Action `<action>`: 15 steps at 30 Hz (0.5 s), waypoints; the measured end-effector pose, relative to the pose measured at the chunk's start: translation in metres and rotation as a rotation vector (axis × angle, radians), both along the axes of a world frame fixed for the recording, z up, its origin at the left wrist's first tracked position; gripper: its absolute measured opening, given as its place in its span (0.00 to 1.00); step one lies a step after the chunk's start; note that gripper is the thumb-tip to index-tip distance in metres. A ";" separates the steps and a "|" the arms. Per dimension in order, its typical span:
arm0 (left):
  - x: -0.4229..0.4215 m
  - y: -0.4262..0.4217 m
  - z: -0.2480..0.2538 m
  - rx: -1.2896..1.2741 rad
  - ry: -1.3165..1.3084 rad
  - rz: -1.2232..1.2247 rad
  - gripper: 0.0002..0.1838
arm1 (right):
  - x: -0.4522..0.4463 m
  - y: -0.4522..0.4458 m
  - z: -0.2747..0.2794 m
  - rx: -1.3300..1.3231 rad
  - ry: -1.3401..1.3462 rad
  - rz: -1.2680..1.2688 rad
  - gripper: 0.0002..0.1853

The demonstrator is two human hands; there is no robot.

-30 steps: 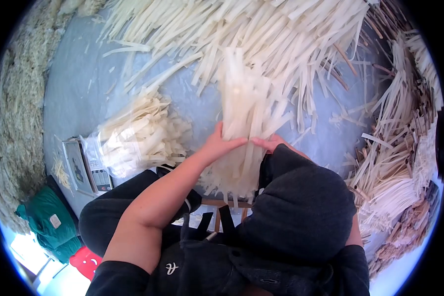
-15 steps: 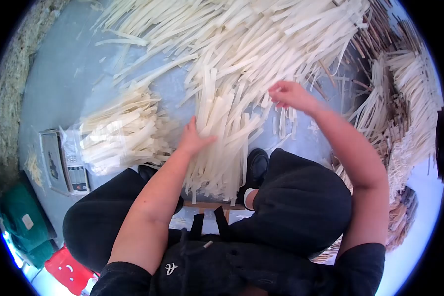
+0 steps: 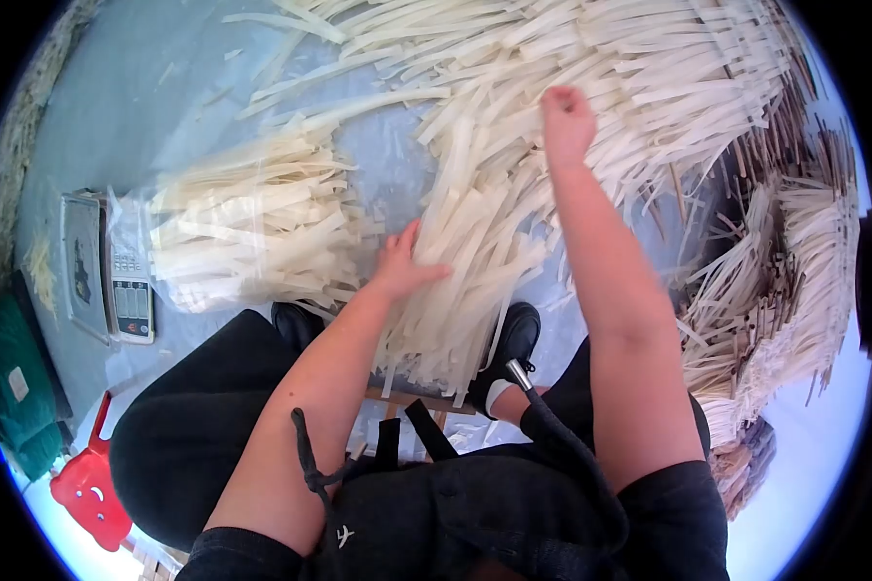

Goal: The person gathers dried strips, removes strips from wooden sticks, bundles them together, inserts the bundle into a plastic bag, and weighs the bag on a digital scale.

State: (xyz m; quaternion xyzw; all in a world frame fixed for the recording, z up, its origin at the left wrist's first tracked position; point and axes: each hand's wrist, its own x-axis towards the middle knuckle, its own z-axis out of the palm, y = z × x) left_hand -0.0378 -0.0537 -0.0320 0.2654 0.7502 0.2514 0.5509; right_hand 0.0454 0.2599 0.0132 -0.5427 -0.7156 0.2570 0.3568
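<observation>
My left hand lies against the left edge of a bundle of pale, flat, ribbon-like strips, its thumb and fingers apart. That bundle stretches from the large spread heap of strips down between my feet. Over the heap, my right hand is raised with its fingers curled closed. Whether a strip sits inside them I cannot make out. To the left, a thick stack of similar strips lies partly in a clear plastic bag.
A digital scale stands at the left beside the bagged stack. Green cloth and a red smiling-face item are at the lower left. Layered strips with brown sticks line the right. My black shoe is beside the bundle.
My right hand has moved up and away over the heap, fingers still curled. My left hand remains at the bundle's edge. The whole view has shifted somewhat.
</observation>
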 end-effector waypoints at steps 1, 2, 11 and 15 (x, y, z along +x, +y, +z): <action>0.000 0.000 0.000 0.005 -0.003 0.002 0.62 | 0.001 0.014 0.020 0.081 0.093 0.040 0.09; 0.001 -0.001 0.000 0.005 0.005 0.000 0.62 | 0.001 0.017 0.055 0.146 0.040 0.040 0.12; -0.012 0.002 0.016 0.048 -0.321 0.125 0.60 | 0.009 -0.009 0.250 -0.029 0.346 0.506 0.41; -0.016 0.003 0.006 0.026 -0.767 0.424 0.50 | 0.014 -0.095 0.186 -0.702 0.183 0.552 0.47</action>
